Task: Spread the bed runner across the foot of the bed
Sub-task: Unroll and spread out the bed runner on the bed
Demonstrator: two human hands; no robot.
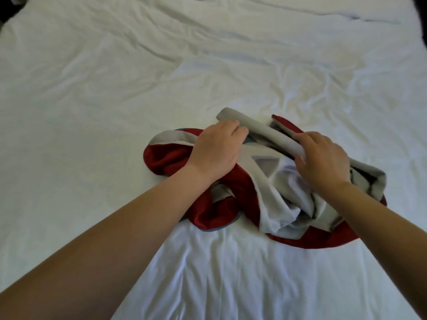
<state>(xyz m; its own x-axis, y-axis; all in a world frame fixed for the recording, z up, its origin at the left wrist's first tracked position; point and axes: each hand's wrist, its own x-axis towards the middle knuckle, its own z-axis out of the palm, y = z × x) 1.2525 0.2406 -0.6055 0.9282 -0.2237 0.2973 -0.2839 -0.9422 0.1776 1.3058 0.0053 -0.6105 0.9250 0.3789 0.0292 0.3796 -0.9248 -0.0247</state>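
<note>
Where the bed runner (258,181) bunches into a heap of red and grey folds, much of its shape cannot be read: layers overlap, and which edge belongs to which side stays unclear. Both forearms enter from the lower edge of the view and cover parts of the cloth. The bed (115,88) under its wrinkled white sheet is cut off on all sides, and its upper corners fall into dark blur.

The runner lies crumpled on the sheet near the person, a little right of centre. A grey band of it rises diagonally between the two hands. The left hand (217,151) rests on the heap with its fingers curled down at the upper end of that band; their tips are hidden, so whether they pinch the cloth cannot be told. The right hand (323,160) lies over the band's lower end, fingers together on top and thumb beneath, closed on the fold.
</note>
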